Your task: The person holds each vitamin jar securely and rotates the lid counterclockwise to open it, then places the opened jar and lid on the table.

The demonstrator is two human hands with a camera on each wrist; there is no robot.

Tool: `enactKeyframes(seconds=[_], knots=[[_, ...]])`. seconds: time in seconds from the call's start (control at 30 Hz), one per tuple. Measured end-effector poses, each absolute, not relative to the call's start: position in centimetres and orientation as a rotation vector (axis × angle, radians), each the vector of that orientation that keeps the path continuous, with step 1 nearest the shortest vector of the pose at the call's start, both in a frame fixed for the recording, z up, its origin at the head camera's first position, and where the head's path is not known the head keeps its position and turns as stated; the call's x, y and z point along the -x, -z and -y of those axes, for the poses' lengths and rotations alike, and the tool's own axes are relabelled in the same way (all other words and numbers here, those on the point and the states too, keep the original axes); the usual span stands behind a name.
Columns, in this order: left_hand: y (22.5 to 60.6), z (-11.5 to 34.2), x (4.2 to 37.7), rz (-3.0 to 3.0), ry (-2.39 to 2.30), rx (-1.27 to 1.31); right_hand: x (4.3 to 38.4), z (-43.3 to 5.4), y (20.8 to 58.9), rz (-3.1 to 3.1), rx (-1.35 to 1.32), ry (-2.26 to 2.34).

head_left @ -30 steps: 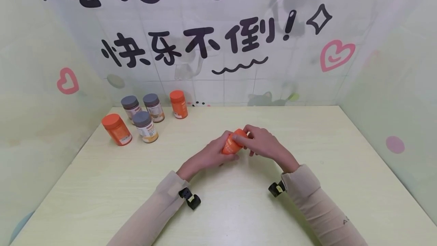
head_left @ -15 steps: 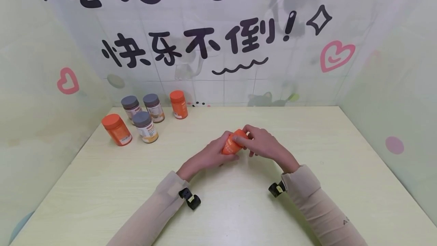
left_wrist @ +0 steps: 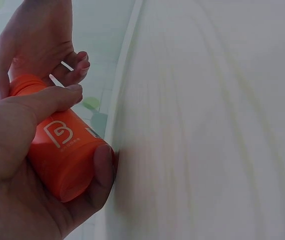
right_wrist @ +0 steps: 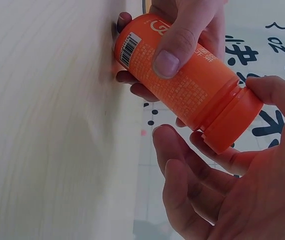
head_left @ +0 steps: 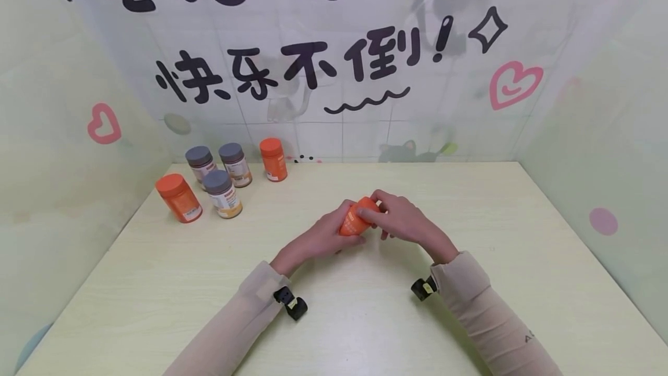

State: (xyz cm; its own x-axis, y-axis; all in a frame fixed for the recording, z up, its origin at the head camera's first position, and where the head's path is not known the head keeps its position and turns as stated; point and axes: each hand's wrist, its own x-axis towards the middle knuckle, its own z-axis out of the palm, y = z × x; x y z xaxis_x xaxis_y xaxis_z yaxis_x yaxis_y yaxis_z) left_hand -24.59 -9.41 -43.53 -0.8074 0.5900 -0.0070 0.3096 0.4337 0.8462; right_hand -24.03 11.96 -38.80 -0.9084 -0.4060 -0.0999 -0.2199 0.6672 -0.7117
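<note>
An orange plastic bottle (head_left: 353, 223) is held tilted over the middle of the table, with its orange screw lid (right_wrist: 235, 120) toward the right. My left hand (head_left: 329, 233) grips the body, thumb on one side and fingers curled round the other. My right hand (head_left: 403, 217) pinches the lid between thumb and forefinger; its other fingers are loosely bent and off the bottle. In the right wrist view, a narrow strip of neck shows between lid and body. A barcode (right_wrist: 130, 49) and pale print are on the body. The bottle's inside is hidden.
At the back left of the pale wooden table (head_left: 339, 318) stand several bottles: an orange one (head_left: 179, 198), another orange one (head_left: 273, 159), and grey-lidded ones, the nearest (head_left: 222, 194) in front. Printed cloth walls (head_left: 443, 132) enclose the table's back and sides.
</note>
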Motion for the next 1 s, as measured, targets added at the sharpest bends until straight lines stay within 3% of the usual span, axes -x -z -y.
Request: enactKeyframes(seconds=[1.0], knots=[[43.63, 9.38, 24.74, -2.410, -1.289, -0.776, 24.10, -12.01, 39.02, -2.636, 0.527, 1.080]])
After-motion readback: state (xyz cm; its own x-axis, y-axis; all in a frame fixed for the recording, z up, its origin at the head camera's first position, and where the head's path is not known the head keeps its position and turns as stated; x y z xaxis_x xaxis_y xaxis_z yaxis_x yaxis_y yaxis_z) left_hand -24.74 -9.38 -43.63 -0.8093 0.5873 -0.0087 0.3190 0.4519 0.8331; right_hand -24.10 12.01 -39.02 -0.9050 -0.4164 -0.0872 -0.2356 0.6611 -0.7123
